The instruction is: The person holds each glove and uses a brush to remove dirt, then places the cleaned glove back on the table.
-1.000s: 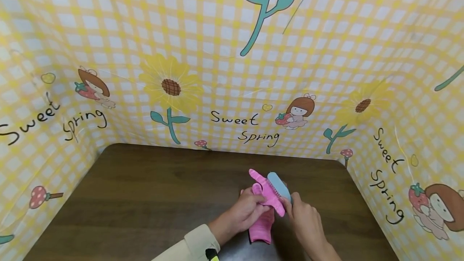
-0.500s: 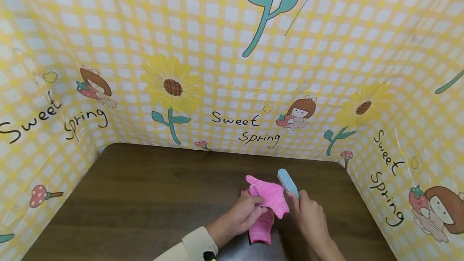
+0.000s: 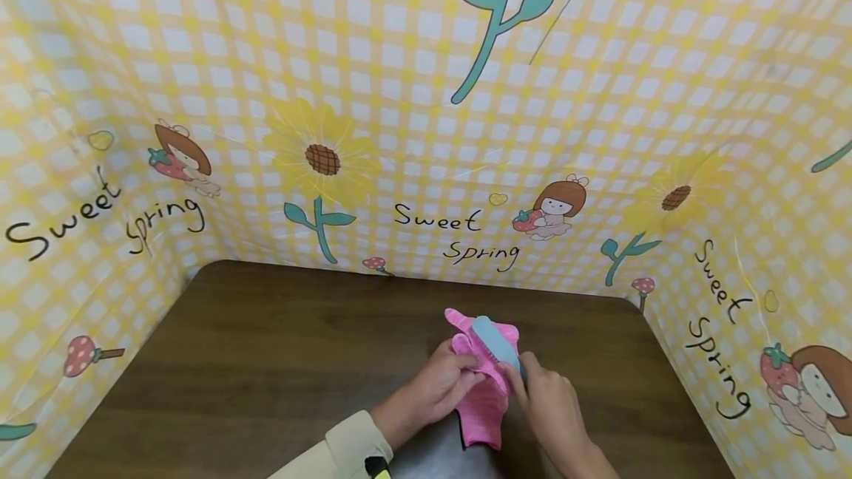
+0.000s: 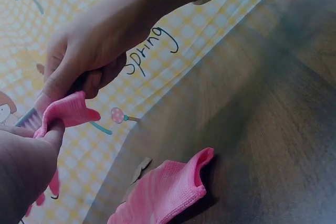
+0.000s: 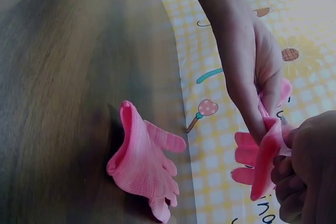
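Observation:
My left hand (image 3: 429, 384) pinches a pink knitted glove (image 3: 489, 373) between thumb and fingers, holding it up over the table. A light blue brush (image 3: 495, 342) lies across this glove, bristle side toward the fabric. Its handle is inside the grip of my right hand (image 3: 554, 401); pale bristles (image 4: 32, 121) show beside the glove in the left wrist view. Beneath both hands, a second pink glove (image 3: 481, 420) rests on the table, its cuff (image 5: 123, 145) gaping in the right wrist view. My right fingers hide most of the handle.
The dark wooden table (image 3: 279, 361) has rounded far corners. A yellow-and-white checked cloth (image 3: 413, 131) with sunflowers and "Sweet Spring" lettering rises behind the table and along its left and right sides.
The brush was on the held glove, moved off to its right half a second ago, and now overlaps it again, farther left. The held glove has shifted and bent; the lower glove stays on the table.

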`<state>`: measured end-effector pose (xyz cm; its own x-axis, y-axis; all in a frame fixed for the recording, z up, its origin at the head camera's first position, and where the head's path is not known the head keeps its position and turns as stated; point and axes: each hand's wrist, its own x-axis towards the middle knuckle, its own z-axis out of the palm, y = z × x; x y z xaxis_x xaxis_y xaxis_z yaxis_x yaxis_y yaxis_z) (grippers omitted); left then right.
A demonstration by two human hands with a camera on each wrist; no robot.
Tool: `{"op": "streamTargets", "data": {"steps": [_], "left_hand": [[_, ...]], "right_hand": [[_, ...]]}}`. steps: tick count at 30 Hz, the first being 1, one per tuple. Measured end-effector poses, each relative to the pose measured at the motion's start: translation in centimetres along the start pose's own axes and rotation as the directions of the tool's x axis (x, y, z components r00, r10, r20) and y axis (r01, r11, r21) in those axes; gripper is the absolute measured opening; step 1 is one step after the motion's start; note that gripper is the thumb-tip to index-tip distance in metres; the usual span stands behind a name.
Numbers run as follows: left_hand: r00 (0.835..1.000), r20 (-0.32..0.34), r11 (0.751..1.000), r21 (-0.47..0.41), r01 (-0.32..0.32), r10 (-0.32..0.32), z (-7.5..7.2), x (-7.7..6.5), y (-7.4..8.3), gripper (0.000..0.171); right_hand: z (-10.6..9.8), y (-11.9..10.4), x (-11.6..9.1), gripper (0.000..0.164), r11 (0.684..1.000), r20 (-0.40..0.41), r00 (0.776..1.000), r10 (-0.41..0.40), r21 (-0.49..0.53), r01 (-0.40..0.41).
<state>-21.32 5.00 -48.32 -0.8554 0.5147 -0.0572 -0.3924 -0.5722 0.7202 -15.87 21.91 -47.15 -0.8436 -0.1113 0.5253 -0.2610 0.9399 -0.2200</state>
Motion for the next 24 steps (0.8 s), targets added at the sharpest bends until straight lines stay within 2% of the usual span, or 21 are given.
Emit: {"op": "streamTargets", "data": {"steps": [2,8,14,19,24], "left_hand": [[1.0,0.008,1.0,0.006,0.005,-0.005,-0.1,-0.1,0.0,0.06],[1.0,0.005,0.999,0.033,0.025,-0.025,-0.1,-0.5,-0.2,0.052],[1.0,-0.014,0.999,0.025,0.027,-0.027,-0.1,-0.6,-0.6,0.05],[1.0,0.0,1.0,0.023,0.022,-0.022,-0.3,-0.7,-0.9,0.054],[1.0,0.009,1.0,0.027,-0.001,0.001,-0.5,-0.4,0.0,0.055]], "right_hand": [[0.0,0.2,0.1,0.025,1.0,-0.029,1.0,0.001,-0.011,-0.001],[0.1,0.8,0.2,0.025,0.997,-0.033,0.997,0.074,-0.018,-0.075],[0.2,1.6,0.4,0.028,0.988,0.015,0.988,0.153,-0.001,-0.153],[-0.1,2.5,0.6,0.032,0.977,0.062,0.975,0.212,0.013,-0.213],[-1.1,3.0,1.3,0.036,0.961,0.081,0.96,0.269,0.045,-0.273]]}}
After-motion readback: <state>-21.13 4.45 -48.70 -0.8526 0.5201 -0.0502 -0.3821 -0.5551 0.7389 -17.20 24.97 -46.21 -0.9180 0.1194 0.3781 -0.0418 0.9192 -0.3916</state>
